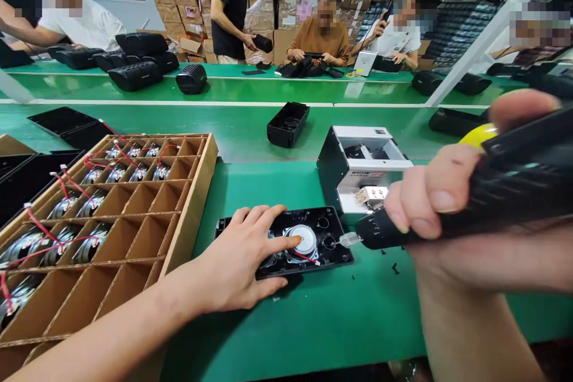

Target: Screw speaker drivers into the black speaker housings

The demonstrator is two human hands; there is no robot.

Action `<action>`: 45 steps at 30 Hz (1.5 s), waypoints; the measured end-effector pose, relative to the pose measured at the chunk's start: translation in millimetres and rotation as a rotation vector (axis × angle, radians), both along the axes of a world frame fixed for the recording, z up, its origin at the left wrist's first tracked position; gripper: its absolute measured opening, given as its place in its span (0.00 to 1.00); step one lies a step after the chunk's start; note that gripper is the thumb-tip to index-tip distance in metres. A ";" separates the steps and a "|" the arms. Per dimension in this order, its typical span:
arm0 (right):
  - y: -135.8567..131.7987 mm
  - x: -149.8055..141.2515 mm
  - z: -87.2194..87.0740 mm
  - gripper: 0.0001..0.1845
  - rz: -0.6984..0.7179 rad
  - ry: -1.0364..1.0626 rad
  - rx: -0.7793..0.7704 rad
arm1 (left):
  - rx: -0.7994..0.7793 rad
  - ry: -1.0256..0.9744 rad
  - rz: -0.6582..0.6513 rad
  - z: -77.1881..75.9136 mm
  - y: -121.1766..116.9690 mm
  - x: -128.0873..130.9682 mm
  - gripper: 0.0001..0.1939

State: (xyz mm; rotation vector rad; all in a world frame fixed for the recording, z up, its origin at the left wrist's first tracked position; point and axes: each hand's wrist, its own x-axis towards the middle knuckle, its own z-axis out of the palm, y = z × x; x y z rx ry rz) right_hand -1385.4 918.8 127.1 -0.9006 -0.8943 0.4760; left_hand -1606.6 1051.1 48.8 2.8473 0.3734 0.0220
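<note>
My right hand [439,197] is wrapped round a black electric screwdriver [514,179]. Its clear tip and bit point left, at the right end of a black speaker housing panel [333,221] on the bench. My left hand [250,250] lies across this panel and holds it, fingers spread over the far edge and thumb by the near edge. One of its fingers touches a round white-backed speaker [304,240] seated in the panel, with a red wire beside it. Another speaker is partly hidden under that hand. A few small dark screws [395,268] lie right of the panel.
A cardboard divider box [188,209] at left holds several speakers with red wires. Behind the panel stands a white and black screw feeder [364,173]. An open black housing [289,125] sits on the green strip farther back. Several co-workers handle black housings across the line.
</note>
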 end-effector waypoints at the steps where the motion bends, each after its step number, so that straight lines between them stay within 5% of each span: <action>1: 5.0 -5.1 -7.4 0.27 0.046 0.020 0.048 | -0.001 -0.005 -0.001 -0.1 0.1 0.1 0.32; 6: 24.9 -18.9 -40.2 0.31 0.089 0.062 0.076 | -0.004 0.000 -0.015 1.7 0.3 0.9 0.32; 12: 28.1 -18.3 -58.6 0.34 0.118 0.071 0.052 | 0.004 0.021 -0.026 3.0 1.1 0.6 0.31; 29: 34.1 -13.4 -73.2 0.37 0.235 0.019 0.114 | 0.014 -0.018 -0.056 -2.0 4.1 1.2 0.31; 38: 29.8 -21.8 -76.6 0.30 0.330 -0.007 0.092 | 0.024 -0.012 -0.061 -2.3 3.2 1.1 0.30; 45: 25.2 -25.2 -78.1 0.37 0.307 0.011 0.057 | 0.010 -0.008 -0.045 -0.5 1.9 0.4 0.29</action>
